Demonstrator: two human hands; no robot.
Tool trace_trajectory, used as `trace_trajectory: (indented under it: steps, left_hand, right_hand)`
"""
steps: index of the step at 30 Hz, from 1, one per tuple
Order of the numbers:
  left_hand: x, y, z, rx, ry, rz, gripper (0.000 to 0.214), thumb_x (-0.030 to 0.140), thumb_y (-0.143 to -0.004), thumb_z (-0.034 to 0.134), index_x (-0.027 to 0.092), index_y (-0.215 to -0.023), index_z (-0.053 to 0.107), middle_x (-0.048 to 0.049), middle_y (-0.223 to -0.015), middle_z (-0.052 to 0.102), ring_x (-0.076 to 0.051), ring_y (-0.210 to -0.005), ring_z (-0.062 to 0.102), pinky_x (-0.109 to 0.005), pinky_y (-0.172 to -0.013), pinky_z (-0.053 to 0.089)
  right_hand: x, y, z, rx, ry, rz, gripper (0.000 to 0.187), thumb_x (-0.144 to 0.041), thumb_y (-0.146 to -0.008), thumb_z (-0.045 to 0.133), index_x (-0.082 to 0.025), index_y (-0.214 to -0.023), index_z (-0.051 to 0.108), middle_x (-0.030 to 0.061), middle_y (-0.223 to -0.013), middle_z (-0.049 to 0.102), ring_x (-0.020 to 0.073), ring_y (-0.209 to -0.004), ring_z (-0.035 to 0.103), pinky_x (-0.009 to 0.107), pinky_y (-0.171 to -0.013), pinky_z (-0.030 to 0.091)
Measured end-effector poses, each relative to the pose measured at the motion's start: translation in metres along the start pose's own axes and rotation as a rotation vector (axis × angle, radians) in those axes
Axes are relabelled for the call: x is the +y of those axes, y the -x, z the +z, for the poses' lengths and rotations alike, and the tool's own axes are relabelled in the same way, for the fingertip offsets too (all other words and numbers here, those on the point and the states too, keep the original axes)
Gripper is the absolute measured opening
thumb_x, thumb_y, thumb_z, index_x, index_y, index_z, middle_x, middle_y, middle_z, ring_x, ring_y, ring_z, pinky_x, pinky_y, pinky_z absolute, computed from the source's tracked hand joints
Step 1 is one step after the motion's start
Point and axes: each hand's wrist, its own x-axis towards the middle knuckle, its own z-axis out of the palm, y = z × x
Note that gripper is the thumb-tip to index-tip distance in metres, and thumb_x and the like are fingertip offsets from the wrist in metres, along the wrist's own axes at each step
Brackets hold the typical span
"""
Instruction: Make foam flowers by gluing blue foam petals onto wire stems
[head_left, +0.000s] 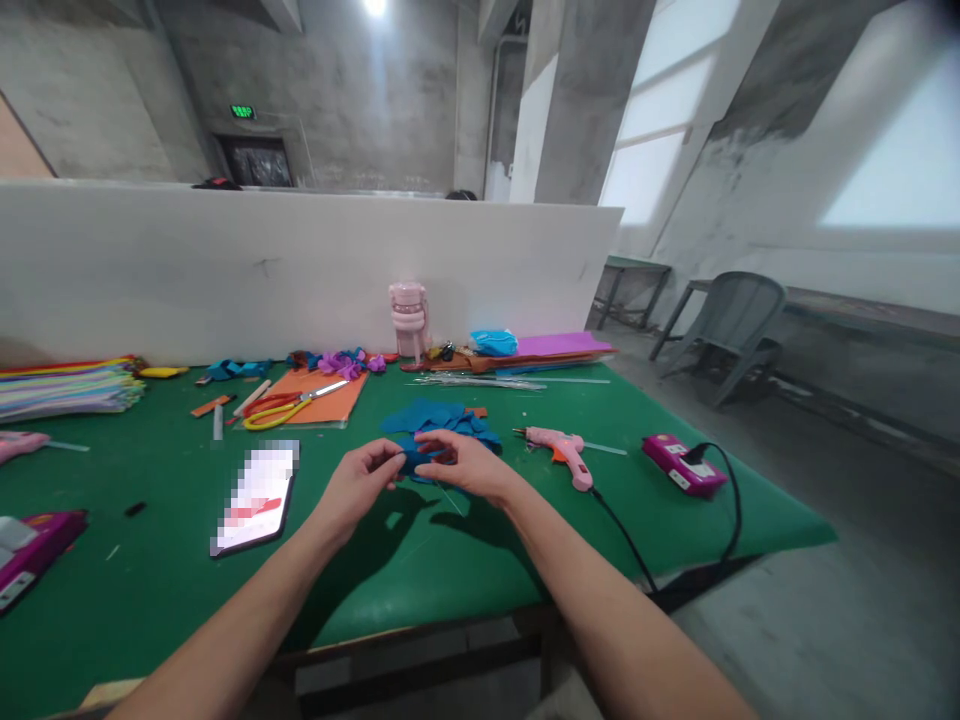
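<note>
My left hand (366,480) is closed, thumb and forefinger pinching the edge of a small blue piece (409,456) of paper or cloth. From the other side, my right hand (472,468) curls its thumb and fingers around the same piece, which partly hides it. A thin pale strand (450,498) hangs just below the right fingers. Right behind both hands lies a loose heap of blue pieces (431,414) on the green table (405,590). To the right of my right hand rests a pink glue gun (559,447) with a clear glue stick in its back.
A phone (259,495) lies left of my hands. Beyond it, red-and-yellow-handled scissors (289,405) rest on orange sheets (341,402). A purple power strip (682,465) with a black cable sits at right. At the back stand a pink bottle (409,318) and a white partition (300,265).
</note>
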Motion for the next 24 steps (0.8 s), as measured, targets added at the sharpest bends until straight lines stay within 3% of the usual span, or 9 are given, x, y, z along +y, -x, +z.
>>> trace_trajectory:
  steps: [3,6,8,10,14,18,24]
  left_hand:
    - [0.002,0.001,0.002,0.019,0.045,0.001,0.026,0.041,-0.071,0.055,0.015,-0.074,0.060,0.0026,-0.056,0.053,-0.010,-0.053,0.048,-0.021,-0.055,0.038]
    - [-0.003,-0.007,-0.007,0.090,-0.076,0.020,0.032,0.045,-0.075,0.048,0.016,-0.074,0.060,0.0005,-0.058,0.058,-0.012,-0.053,0.049,-0.022,-0.054,0.038]
    - [-0.012,-0.015,-0.015,0.128,-0.322,0.059,0.032,0.044,-0.077,0.046,0.017,-0.075,0.062,-0.0013,-0.064,0.062,-0.014,-0.057,0.052,-0.024,-0.056,0.037]
    - [-0.023,-0.023,-0.021,0.110,-0.581,0.114,0.028,0.040,-0.077,0.046,0.018,-0.077,0.064,-0.0025,-0.070,0.064,-0.016,-0.064,0.054,-0.024,-0.059,0.036]
    - [-0.044,-0.035,-0.020,-0.012,-0.837,0.188,0.026,0.036,-0.077,0.049,0.020,-0.086,0.066,-0.0055,-0.078,0.063,-0.019,-0.076,0.055,-0.026,-0.064,0.037]
    - [-0.052,-0.036,-0.017,-0.024,-0.902,0.216,0.025,0.033,-0.079,0.046,0.019,-0.077,0.066,-0.0063,-0.075,0.060,-0.019,-0.076,0.053,-0.026,-0.065,0.037]
    - [-0.042,-0.032,-0.028,0.020,-0.834,0.165,0.027,0.032,-0.080,0.042,0.018,-0.079,0.065,-0.0054,-0.080,0.063,-0.018,-0.075,0.055,-0.026,-0.066,0.038]
  right_hand:
    - [0.000,-0.003,0.007,0.023,-0.006,0.057,0.028,-0.038,-0.066,0.065,-0.015,-0.082,0.061,-0.0027,-0.063,0.055,0.0089,-0.056,0.049,0.021,-0.054,0.041]
    - [0.000,-0.005,-0.005,0.113,0.201,0.064,0.020,-0.035,-0.071,0.061,-0.016,-0.068,0.058,-0.0041,-0.055,0.050,0.0085,-0.051,0.045,0.020,-0.051,0.036]
    - [0.001,-0.003,-0.020,0.160,0.440,0.055,0.015,-0.029,-0.070,0.061,-0.016,-0.064,0.059,-0.0033,-0.056,0.052,0.0091,-0.054,0.045,0.021,-0.052,0.033]
    - [0.002,0.000,-0.034,0.130,0.607,0.076,0.010,-0.025,-0.068,0.063,-0.016,-0.064,0.060,-0.0024,-0.058,0.054,0.0101,-0.057,0.047,0.021,-0.054,0.032]
    - [0.004,0.006,-0.048,-0.025,0.618,0.087,0.012,-0.025,-0.069,0.063,-0.017,-0.077,0.064,-0.0012,-0.066,0.061,0.0114,-0.062,0.052,0.021,-0.056,0.035]
    - [0.004,0.008,-0.046,-0.012,0.702,0.070,0.013,-0.027,-0.070,0.062,-0.018,-0.079,0.065,0.0007,-0.071,0.064,0.0129,-0.065,0.055,0.022,-0.057,0.037]
    - [0.003,0.012,-0.050,0.112,0.723,0.082,0.014,-0.029,-0.075,0.056,-0.019,-0.078,0.065,0.0036,-0.084,0.067,0.0156,-0.077,0.058,0.024,-0.064,0.040]
